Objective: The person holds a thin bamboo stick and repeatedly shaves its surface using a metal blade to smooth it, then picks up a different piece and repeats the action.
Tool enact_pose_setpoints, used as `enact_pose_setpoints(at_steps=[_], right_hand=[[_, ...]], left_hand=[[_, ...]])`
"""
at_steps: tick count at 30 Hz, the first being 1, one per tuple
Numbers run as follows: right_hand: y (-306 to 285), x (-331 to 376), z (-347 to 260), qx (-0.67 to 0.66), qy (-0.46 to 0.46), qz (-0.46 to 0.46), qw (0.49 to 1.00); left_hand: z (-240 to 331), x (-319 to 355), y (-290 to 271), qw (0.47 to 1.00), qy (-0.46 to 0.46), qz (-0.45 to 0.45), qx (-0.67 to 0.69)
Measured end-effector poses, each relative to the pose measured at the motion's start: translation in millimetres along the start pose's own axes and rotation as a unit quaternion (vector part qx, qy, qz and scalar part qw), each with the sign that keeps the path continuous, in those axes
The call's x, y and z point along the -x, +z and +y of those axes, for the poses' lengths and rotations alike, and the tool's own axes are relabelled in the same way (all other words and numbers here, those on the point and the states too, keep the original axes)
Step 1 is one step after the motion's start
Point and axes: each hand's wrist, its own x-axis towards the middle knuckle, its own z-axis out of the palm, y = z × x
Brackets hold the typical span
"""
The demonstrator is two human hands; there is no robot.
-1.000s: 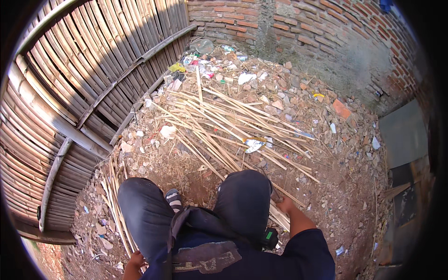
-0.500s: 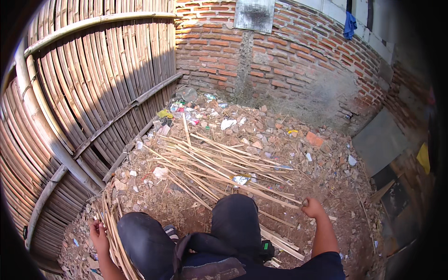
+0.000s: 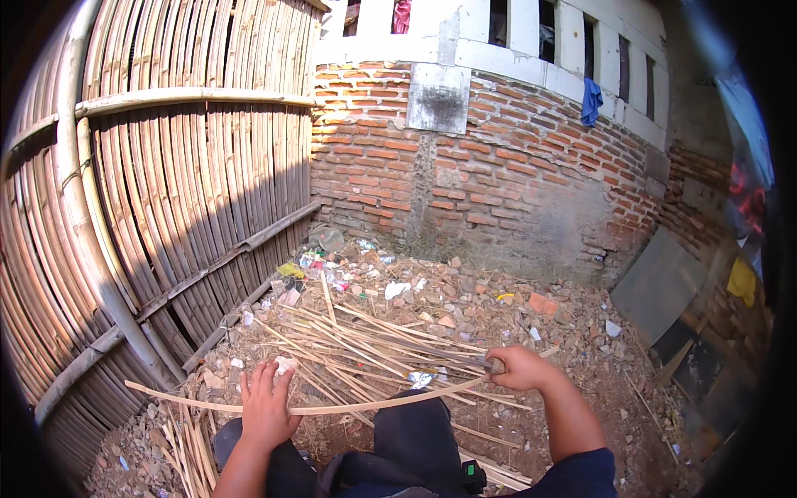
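Ground: bare earth strewn with rubble, litter, pile of split bamboo strips [image 3: 374, 344]. Left: woven bamboo fence [image 3: 166, 216]. Behind: red brick wall [image 3: 498, 183]. Long thin pale bamboo strip [image 3: 332, 407] bowed above knees. Right hand [image 3: 519, 368] clenched on its end; left hand [image 3: 267, 402] open, fingers spread on strip.

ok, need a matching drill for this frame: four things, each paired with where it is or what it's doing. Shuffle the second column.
Things:
1. left hand
2. right hand
3. blue cloth
4. bamboo fence

Places or states:
A. hangs on the white railing above the brick wall
B. closed around one end of the long strip
C. stands along the left side
D. fingers spread, resting on the long strip

Pairs: 1-D, 2-B, 3-A, 4-C
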Motion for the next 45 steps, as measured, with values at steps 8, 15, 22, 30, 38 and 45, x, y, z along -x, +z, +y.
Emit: enact_pose_setpoints(at_steps=[8, 15, 22, 30, 38, 45], right_hand=[[-13.0, -40.0, -35.5, 0.031, -0.040, -0.078, 0.996], [5.6, -81.2, -32.9, 0.061, -0.262, 0.224, 0.937], [47.4, -132.4, -99.6, 0.036, -0.164, 0.055, 0.984], [173.1, -212.6, -151.4, -0.093, -0.289, -0.118, 0.945], [248.6, -198.3, -167.8, -0.110, -0.266, -0.182, 0.940], [284.7, -194.4, -167.2, -0.126, -0.332, -0.177, 0.918]], left_hand=[[-33.1, 43.9, -39.5, 0.960, -0.113, -0.252, 0.033], [-46.7, 104.9, -64.8, 0.917, -0.233, -0.288, 0.152], [-56.8, 174.7, -43.5, 0.860, -0.340, -0.257, 0.280], [-21.1, 183.7, -8.0, 0.894, -0.405, -0.174, 0.079], [-8.0, 177.1, -30.7, 0.853, -0.453, -0.250, 0.061], [4.6, 186.9, -33.6, 0.846, -0.465, -0.253, 0.062]])
